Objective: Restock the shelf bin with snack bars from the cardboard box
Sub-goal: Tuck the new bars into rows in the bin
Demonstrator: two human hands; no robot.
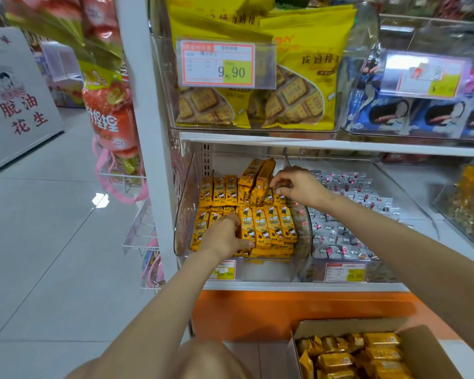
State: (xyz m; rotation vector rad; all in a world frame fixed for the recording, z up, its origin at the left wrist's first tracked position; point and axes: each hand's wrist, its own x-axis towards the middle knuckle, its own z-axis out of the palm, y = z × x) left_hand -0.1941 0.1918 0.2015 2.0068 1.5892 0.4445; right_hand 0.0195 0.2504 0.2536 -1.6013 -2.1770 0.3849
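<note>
A clear plastic shelf bin (pixel 185 203) on the lower shelf holds rows of yellow snack bars (pixel 274 225). My left hand (pixel 225 236) reaches into the bin's front row and grips the left edge of a standing bar with thumb and fingers. At the back right of the bin, my right hand (pixel 296 184) pinches a few tilted yellow bars (pixel 260 176) that stick up above the others. An open cardboard box (pixel 419 343) with more yellow bars sits on the floor at lower right.
Next to the bin on the right is a bin of grey-wrapped snacks (pixel 340 228). Yellow cracker bags (pixel 293 86) fill the shelf above. A white upright post (pixel 151 132) and wire hooks with hanging candy stand at left; tiled floor beyond.
</note>
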